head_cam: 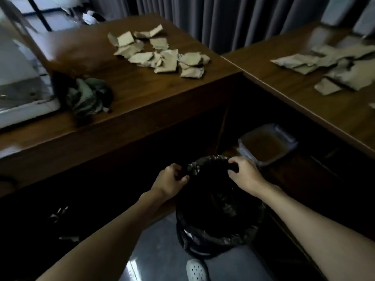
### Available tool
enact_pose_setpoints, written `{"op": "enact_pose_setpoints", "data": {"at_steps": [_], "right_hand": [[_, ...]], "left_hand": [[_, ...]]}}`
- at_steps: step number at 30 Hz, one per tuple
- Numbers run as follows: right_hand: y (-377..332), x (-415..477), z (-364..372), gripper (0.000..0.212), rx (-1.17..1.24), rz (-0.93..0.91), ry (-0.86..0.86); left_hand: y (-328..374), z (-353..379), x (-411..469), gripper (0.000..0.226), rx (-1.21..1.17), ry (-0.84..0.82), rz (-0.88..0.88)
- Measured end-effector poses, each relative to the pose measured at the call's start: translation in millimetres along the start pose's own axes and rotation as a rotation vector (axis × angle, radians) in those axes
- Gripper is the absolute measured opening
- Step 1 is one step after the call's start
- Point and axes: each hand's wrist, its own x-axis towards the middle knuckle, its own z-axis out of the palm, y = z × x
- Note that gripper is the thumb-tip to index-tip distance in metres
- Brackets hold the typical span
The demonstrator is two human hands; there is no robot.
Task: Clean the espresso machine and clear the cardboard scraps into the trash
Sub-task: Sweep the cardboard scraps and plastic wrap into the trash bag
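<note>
A person's left hand (172,179) and right hand (243,173) each grip the bunched rim of a black bag (213,243) lining a bin at lower centre of the frame, fingers curled over the plastic on opposite sides. The bin stands on the grey floor (158,250) in front of a dark wooden counter (142,102), beside a white shoe (196,270) at the bottom edge. Torn cardboard scraps (162,55) lie scattered on the counter at upper centre; a second pile (334,63) lies on an adjoining counter (284,84) at upper right. The espresso machine (18,84) stands at the left edge, a crumpled green cloth (85,96) just beside its base. A clear plastic container (289,138) sits low at right centre, under the adjoining counter. Grey curtains (223,21) hang behind.
</note>
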Motion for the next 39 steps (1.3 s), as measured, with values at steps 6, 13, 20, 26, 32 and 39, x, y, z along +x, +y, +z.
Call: {"op": "enact_pose_setpoints", "data": {"at_steps": [6, 13, 20, 26, 32, 39], "right_hand": [[47.0, 8.2, 17.9, 0.056, -0.038, 0.128, 0.115], [15.4, -5.5, -16.4, 0.070, -0.460, -0.001, 0.245], [-87.5, -41.1, -89.5, 0.039, -0.362, -0.392, 0.119], [-137.5, -73.2, -126.0, 0.009, -0.164, -0.438, 0.094], [-146.3, -75.6, -152.8, 0.013, -0.172, -0.400, 0.168], [-149.1, -45.8, -173.2, 0.020, -0.146, -0.374, 0.025]], "left_hand": [[-10.7, 32.4, 14.9, 0.021, 0.049, 0.093, -0.055], [35.3, -10.8, -3.4, 0.017, 0.135, 0.050, 0.190], [126.0, -93.7, -34.9, 0.027, 0.344, 0.040, 0.464], [156.9, -136.8, -66.1, 0.035, 0.216, 0.107, 0.532], [154.0, -161.9, -82.0, 0.054, 0.033, 0.125, 0.371], [161.3, -174.1, -59.1, 0.017, 0.088, 0.223, 0.403]]}}
